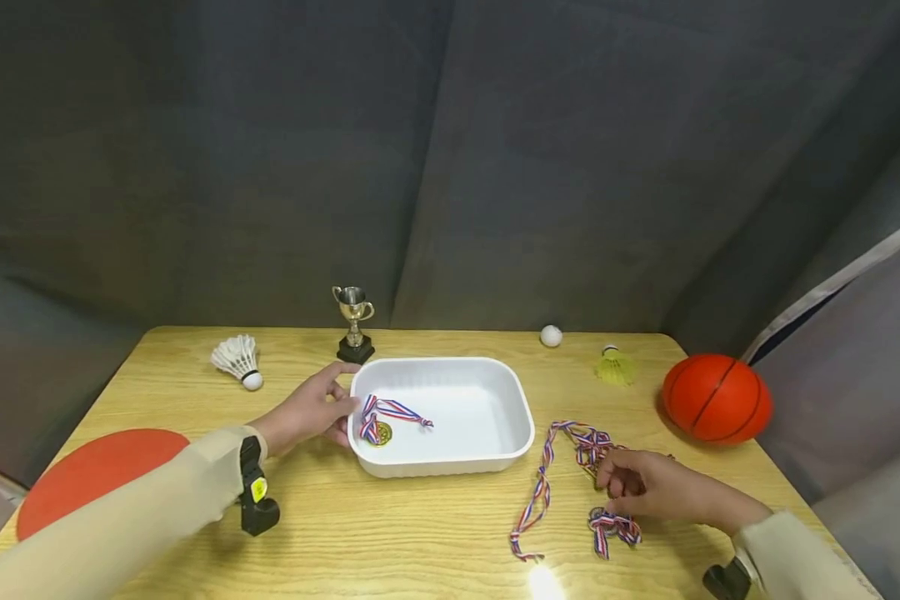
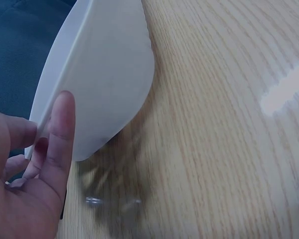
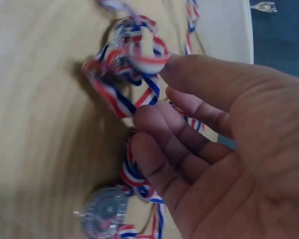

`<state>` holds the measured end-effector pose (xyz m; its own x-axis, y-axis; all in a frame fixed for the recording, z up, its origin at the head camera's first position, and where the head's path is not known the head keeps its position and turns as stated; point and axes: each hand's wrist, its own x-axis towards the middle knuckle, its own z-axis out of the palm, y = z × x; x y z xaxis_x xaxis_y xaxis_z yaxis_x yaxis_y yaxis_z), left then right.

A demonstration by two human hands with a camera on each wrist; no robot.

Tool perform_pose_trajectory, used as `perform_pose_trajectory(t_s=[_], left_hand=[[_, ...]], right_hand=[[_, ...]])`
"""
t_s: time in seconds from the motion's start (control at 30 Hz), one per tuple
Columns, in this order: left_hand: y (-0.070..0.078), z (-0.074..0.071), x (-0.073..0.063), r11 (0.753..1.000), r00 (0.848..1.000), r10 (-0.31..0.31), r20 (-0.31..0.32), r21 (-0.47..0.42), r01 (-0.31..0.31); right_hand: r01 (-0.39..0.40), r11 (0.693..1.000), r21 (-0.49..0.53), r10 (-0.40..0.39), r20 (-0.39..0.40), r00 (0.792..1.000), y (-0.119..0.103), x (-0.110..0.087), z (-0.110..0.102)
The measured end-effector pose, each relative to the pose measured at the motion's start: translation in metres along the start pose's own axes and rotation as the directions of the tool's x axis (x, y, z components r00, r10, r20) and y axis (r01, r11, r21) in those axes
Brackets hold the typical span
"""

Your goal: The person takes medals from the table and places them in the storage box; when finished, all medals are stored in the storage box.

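Note:
At the left end of a white tray (image 1: 450, 467), my left hand (image 1: 311, 408) pinches the rim, with fingers on both sides of the wall (image 2: 109, 64). Inside the tray lies a gold medal (image 1: 380, 434) with a red, white and blue ribbon. My right hand (image 1: 656, 487) hovers over ribboned medals on the right, fingers bent and thumb apart from them. Close to the thumb is a bundled medal ribbon (image 1: 615, 527); another ribbon bundle (image 1: 591, 446) lies partly behind the fingers. In the right wrist view a silver-coloured medal (image 3: 104, 211) shows below the fingertips. Any contact with the ribbons is unclear.
A small trophy (image 1: 354, 321) stands behind the tray. A white shuttlecock (image 1: 237, 360) and red paddle (image 1: 101, 475) lie left. Farther right are a white ball (image 1: 551, 336), yellow shuttlecock (image 1: 615, 367) and orange ball (image 1: 716, 398). One long ribbon (image 1: 542, 492) trails beside the tray.

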<state>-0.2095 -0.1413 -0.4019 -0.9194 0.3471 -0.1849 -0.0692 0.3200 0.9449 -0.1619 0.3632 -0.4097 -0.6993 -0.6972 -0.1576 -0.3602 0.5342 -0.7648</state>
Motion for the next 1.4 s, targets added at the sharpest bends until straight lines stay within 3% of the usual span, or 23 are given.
perform_pose_trajectory(t_s=[0.1,0.27,0.37,0.7,1.03,1.17,1.3,1.4], left_hand=[[0.0,0.0,0.001,1.0,1.0,0.002,0.001,-0.002,-0.002],[0.001,0.001,0.002,1.0,1.0,-0.001,-0.001,0.004,0.001],[0.001,0.002,0.003,1.0,1.0,-0.006,-0.006,0.009,0.006],[-0.001,0.004,0.003,1.0,1.0,-0.024,-0.018,0.012,0.025],[-0.003,0.004,0.001,0.999,0.999,-0.03,-0.016,0.013,0.031],[-0.002,0.003,0.001,1.0,1.0,-0.021,-0.014,0.01,0.021],[-0.001,0.002,0.001,1.0,1.0,-0.009,-0.012,0.008,0.009],[-0.001,0.002,0.001,1.0,1.0,-0.005,-0.012,0.009,0.006]], right_hand=[[0.028,0.999,-0.043,-0.028,-0.009,1.0,0.003,-0.006,0.007],[-0.024,0.992,-0.122,0.02,-0.029,0.999,0.0,-0.011,0.015],[-0.013,0.988,-0.157,0.008,-0.033,0.999,-0.003,-0.012,0.02],[-0.061,0.994,-0.093,0.061,-0.004,0.998,-0.006,-0.014,0.025],[0.045,0.994,-0.102,-0.055,-0.09,0.994,0.0,-0.018,0.03],[0.045,0.999,0.022,-0.043,-0.099,0.994,0.002,-0.019,0.026],[0.033,0.984,0.175,-0.016,-0.094,0.995,-0.001,-0.017,0.018],[0.03,0.978,0.205,-0.007,-0.112,0.994,-0.006,-0.012,0.011]])
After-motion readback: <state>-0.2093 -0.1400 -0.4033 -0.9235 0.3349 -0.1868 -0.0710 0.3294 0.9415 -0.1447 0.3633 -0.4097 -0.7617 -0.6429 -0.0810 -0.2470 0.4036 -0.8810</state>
